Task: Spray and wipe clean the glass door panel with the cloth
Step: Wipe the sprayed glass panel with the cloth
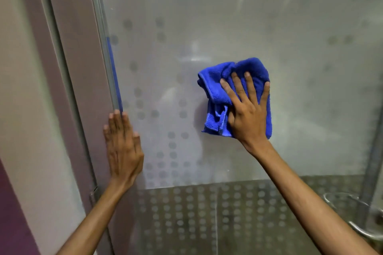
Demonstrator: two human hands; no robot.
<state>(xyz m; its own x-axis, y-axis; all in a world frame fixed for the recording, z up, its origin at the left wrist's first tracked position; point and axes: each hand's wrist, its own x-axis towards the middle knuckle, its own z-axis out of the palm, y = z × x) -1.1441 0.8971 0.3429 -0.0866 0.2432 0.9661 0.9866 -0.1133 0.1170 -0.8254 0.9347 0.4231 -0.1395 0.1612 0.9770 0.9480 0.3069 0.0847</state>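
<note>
Shapes behind the frosted glass door panel (228, 27) are only blur. The right hand (246, 109) hides the middle of the cloth (215, 85). A metal fitting (361, 232) at near right is cut off.

You're standing in what looks like an office or other commercial interior, not a home. The glass door panel (228, 27) fills most of the frame. It carries a frosted film (290, 109) patterned with rows of dots (172, 145). A plain grey metal frame (83, 68) runs down the left. A curved steel handle (362, 233) sits at lower right, and a maroon wall strip (12, 223) shows at lower left.
</note>
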